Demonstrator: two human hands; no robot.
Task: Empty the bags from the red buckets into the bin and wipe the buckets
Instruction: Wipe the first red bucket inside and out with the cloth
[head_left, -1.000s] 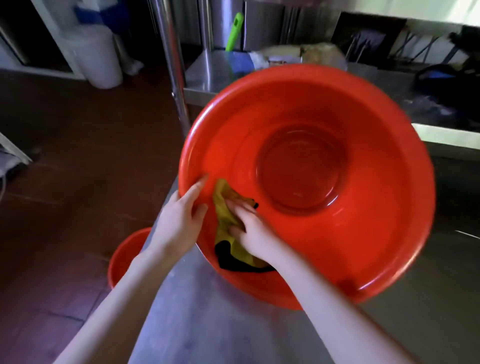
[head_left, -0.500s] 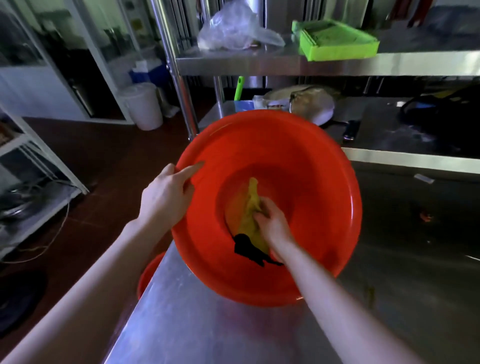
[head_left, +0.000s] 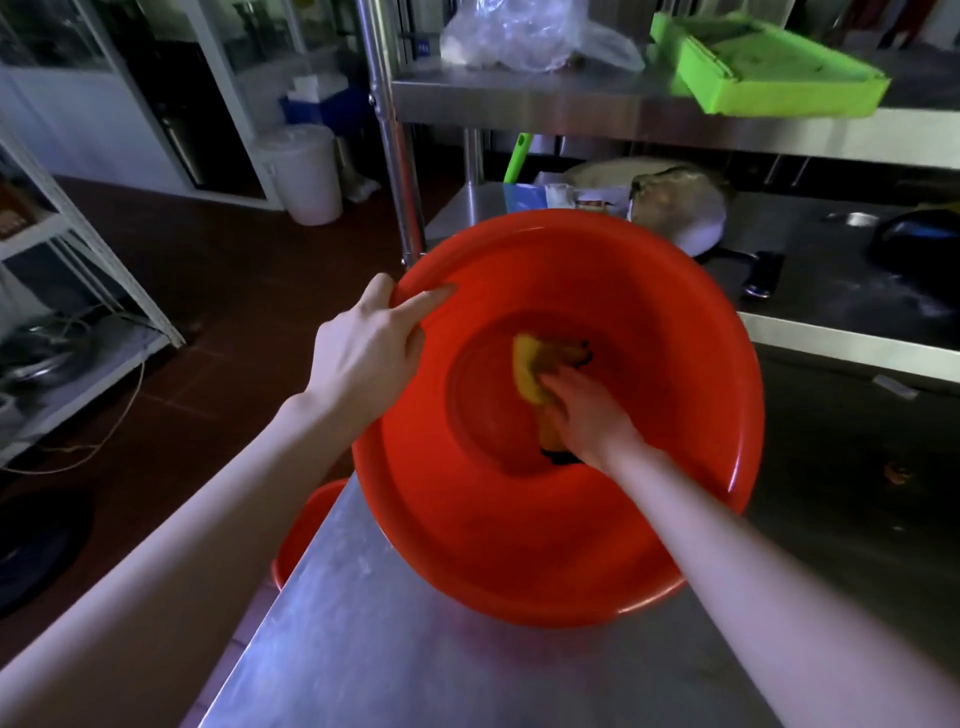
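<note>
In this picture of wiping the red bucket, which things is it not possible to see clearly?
Head view only:
- Second red bucket: mostly hidden by the steel table.
- Yellow cloth: partly covered by the right hand.
- Left hand: fingers behind the bucket rim.
- Plastic bag: contents unclear.

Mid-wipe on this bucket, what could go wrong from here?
1. The bucket is tilted at the table corner, steadied only by the left hand on its rim; hard scrubbing could slide it off the edge.
2. A second bucket sits below that corner and could be hit if this one drops.
3. The right hand presses the cloth only at the bottom; the walls may get missed.
</note>
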